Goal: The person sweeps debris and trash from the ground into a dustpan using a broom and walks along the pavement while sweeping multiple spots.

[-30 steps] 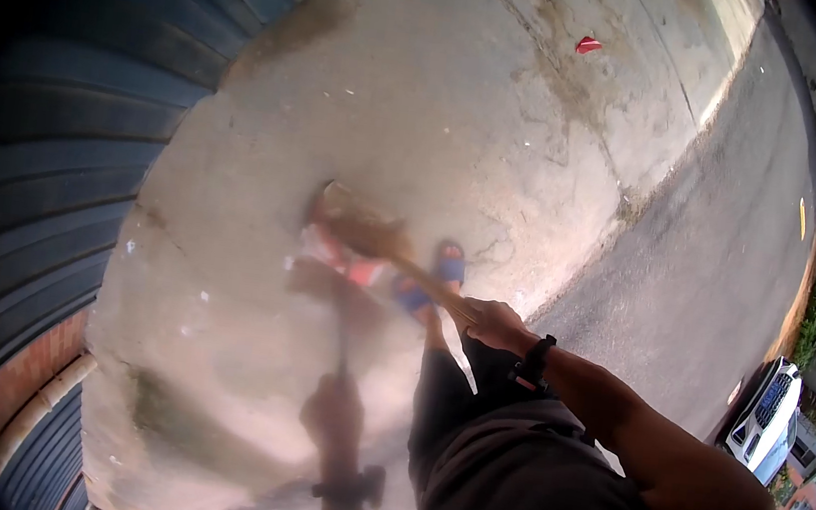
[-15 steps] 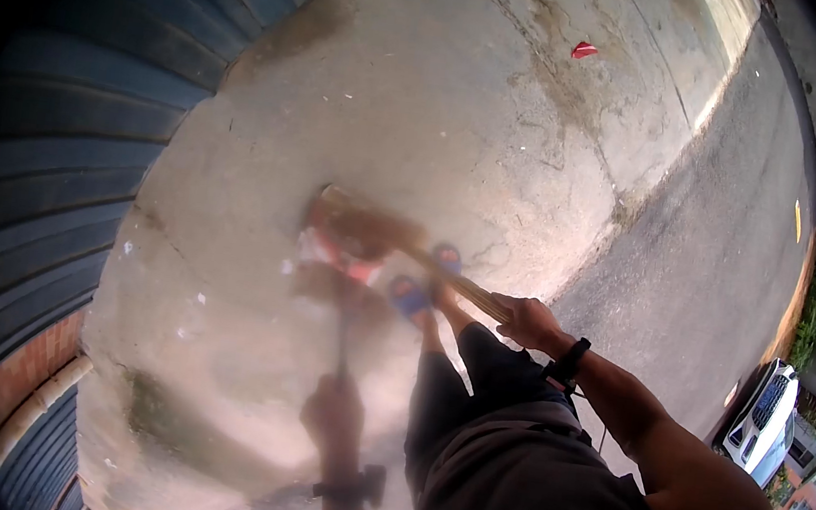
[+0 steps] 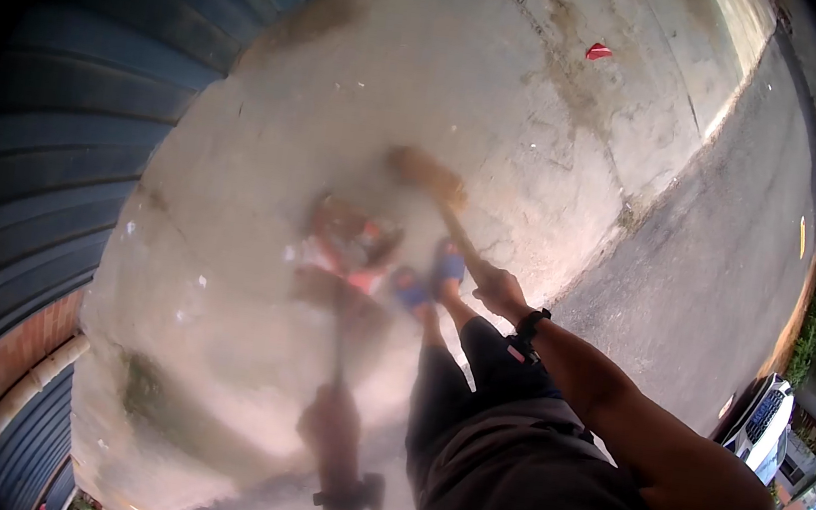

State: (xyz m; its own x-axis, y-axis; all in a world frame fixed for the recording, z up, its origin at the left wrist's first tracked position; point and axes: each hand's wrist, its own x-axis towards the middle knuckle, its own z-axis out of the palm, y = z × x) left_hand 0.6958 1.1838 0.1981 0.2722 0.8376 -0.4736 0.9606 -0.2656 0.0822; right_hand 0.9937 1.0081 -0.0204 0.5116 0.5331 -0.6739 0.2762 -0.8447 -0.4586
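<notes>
My left hand (image 3: 331, 420), blurred, is closed around the thin upright handle of a dustpan (image 3: 361, 278). The pan rests on the concrete in front of my feet, with reddish and pale litter in it. Further right, my right hand (image 3: 501, 292) grips the stick of a broom (image 3: 456, 230). The straw-coloured broom head (image 3: 427, 176) lies beyond the pan, up and to its right, apart from it. Haze over the picture hides the litter's details and the fingers of my left hand.
Blue corrugated metal shutters (image 3: 70, 131) line the left side. A red scrap (image 3: 599, 51) lies on the concrete floor (image 3: 268, 158) at the far end, and small white bits are scattered left. Asphalt (image 3: 665, 254) and a parked white car (image 3: 764, 425) are on the right.
The broom head has swung away from the dustpan, up and to the right, uncovering the litter in the pan. My right hand has moved slightly left and up; my left hand stays put.
</notes>
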